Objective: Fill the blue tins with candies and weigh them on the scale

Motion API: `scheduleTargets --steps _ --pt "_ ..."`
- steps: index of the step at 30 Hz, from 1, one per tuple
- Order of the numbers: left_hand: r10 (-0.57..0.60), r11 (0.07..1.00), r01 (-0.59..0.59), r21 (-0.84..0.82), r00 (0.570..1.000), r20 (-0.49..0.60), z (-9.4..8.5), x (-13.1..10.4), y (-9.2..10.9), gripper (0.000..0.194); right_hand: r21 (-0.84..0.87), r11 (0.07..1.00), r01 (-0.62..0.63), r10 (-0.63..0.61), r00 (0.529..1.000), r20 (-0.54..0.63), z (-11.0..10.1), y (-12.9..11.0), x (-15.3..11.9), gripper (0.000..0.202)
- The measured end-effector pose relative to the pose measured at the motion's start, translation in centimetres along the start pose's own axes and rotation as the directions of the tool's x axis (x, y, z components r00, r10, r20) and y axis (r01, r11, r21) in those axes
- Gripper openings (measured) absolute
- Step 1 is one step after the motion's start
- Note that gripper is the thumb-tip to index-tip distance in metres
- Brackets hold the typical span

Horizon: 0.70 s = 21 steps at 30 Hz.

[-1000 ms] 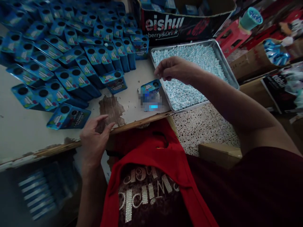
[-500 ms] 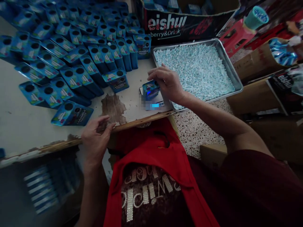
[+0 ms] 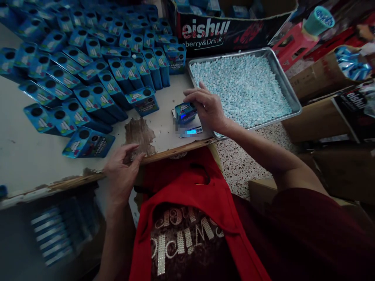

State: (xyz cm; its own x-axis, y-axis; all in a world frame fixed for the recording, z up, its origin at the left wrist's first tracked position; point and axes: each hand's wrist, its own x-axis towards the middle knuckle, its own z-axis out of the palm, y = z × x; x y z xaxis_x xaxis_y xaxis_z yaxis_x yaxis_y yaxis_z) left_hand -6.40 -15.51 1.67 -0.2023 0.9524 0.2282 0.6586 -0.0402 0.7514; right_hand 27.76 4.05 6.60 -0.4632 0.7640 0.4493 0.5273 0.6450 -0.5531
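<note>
A small blue candy tin stands on a small digital scale, whose display is lit blue. Just above the tin's top right side is my right hand, fingers bent and drawn together; whatever they hold is hidden. Over the table's front edge, my left hand is held with thumb and fingers apart and nothing between them. To the right of the scale, a metal tray holds a layer of small pale-blue candies.
Many upright blue tins crowd the left of the worn white table. Behind the tray stands a black printed carton with blue packages inside. A pink stool bears a turquoise cup. Brown cartons stand at the right.
Both hands keep nearly the same places; my right hand stays above the tin on the scale. The view has shifted very slightly.
</note>
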Motion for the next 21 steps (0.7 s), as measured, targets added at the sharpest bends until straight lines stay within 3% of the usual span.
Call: scheduleTargets --steps 7,15,21 --pt "-0.009 1.000 0.009 -0.001 1.000 -0.015 0.1 0.2 0.4 0.032 -0.004 1.000 0.008 -0.008 1.000 -0.001 0.2 -0.1 -0.6 0.040" --pt "0.000 1.000 -0.001 -0.012 1.000 -0.030 0.2 0.2 0.3 0.031 -0.041 0.992 0.123 -0.122 0.992 0.020 0.3 0.9 -0.8 0.044" --pt "-0.058 0.998 0.057 0.012 0.998 0.036 -0.1 0.2 0.5 0.034 -0.056 0.998 0.033 -0.032 0.999 0.018 0.8 0.1 -1.1 0.037"
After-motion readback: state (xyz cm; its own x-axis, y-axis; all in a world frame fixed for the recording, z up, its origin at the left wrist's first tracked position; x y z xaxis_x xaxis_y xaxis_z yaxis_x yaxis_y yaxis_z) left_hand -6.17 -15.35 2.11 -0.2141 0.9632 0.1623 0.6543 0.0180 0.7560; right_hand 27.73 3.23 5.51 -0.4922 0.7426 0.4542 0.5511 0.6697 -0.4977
